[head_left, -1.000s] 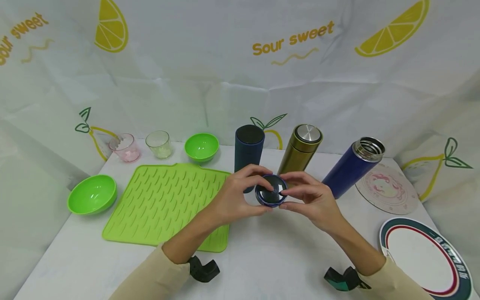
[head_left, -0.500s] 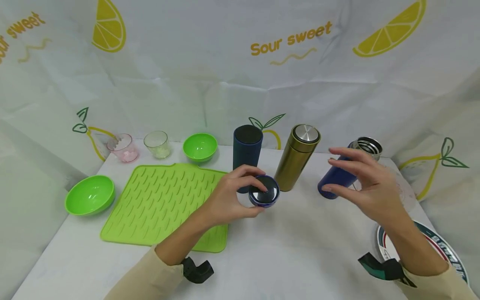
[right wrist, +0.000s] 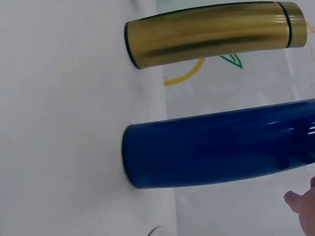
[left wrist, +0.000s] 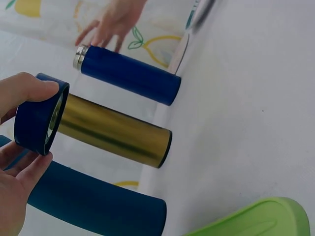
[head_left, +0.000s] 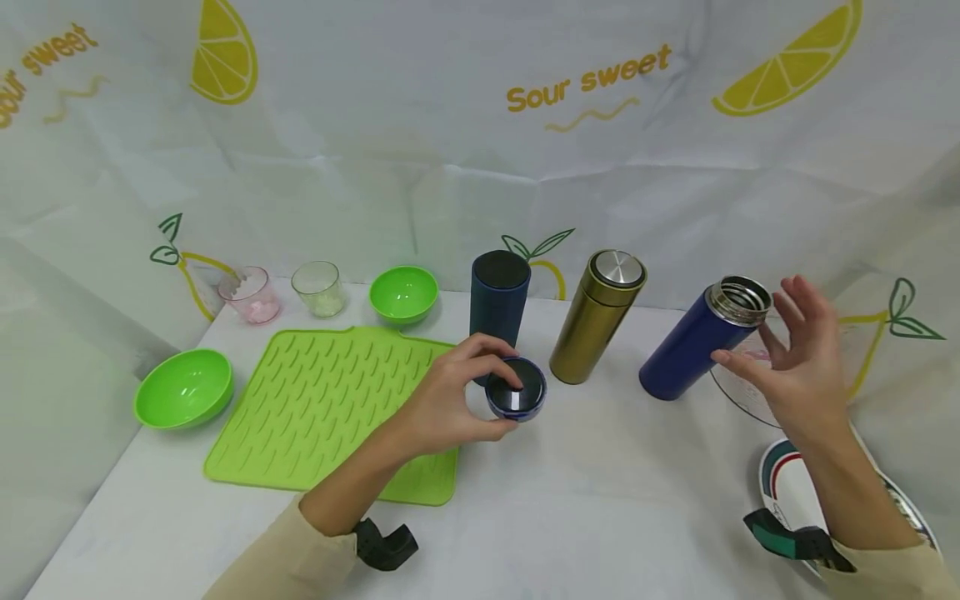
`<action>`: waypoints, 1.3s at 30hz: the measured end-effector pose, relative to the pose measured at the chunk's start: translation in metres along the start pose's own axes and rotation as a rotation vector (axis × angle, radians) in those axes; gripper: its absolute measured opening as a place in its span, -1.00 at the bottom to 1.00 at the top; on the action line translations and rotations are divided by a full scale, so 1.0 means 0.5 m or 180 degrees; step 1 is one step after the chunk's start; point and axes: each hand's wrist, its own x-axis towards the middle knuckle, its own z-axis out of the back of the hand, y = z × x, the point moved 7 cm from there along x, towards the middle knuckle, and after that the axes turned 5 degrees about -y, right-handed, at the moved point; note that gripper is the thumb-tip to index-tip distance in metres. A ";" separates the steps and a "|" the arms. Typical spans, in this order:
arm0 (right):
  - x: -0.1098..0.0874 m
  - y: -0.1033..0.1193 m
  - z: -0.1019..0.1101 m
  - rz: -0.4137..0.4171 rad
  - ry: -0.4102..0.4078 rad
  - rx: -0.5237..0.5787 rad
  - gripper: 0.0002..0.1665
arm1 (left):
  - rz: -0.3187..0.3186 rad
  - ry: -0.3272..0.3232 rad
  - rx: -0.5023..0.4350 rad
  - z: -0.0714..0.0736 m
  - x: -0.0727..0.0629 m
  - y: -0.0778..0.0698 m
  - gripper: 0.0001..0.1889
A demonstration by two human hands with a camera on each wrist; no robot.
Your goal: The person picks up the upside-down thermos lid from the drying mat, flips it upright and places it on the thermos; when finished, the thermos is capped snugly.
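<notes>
My left hand [head_left: 457,392] pinches a dark blue bottle lid [head_left: 516,388] by its rim, above the table. In the left wrist view the lid [left wrist: 42,113] is side-on, with thumb and fingers at opposite edges. On the right stands a blue thermos bottle [head_left: 693,342], uncapped, its steel threaded mouth showing. My right hand [head_left: 806,358] is just right of this bottle near its mouth, fingers spread; the right wrist view shows the thumb apart from the blue bottle [right wrist: 216,145]. A gold thermos [head_left: 596,321] and a dark teal bottle [head_left: 497,296] stand upright to its left.
A green drying mat [head_left: 330,417] lies on the left. Around it are two green bowls, one at the left [head_left: 183,390] and one behind [head_left: 403,296], plus a pink glass [head_left: 250,296] and a clear glass [head_left: 318,289]. A rimmed plate [head_left: 783,471] lies front right.
My right hand has let go of the lid and moved right to beside the blue bottle. The left hand keeps the lid and has shifted slightly left.
</notes>
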 end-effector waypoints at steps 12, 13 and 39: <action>-0.025 -0.137 -0.002 -0.0517 0.0076 -0.0282 0.24 | 0.0014 -0.0016 0.0010 -0.003 -0.003 0.004 -0.66; -0.026 -0.141 -0.002 -0.0524 0.0073 -0.0302 0.23 | 0.0013 -0.0023 0.0012 -0.003 -0.003 0.004 -0.66; -0.052 -0.095 -0.060 -0.0350 0.0967 -0.1166 0.26 | 0.0049 -0.0166 -0.0187 0.028 0.014 -0.024 -0.63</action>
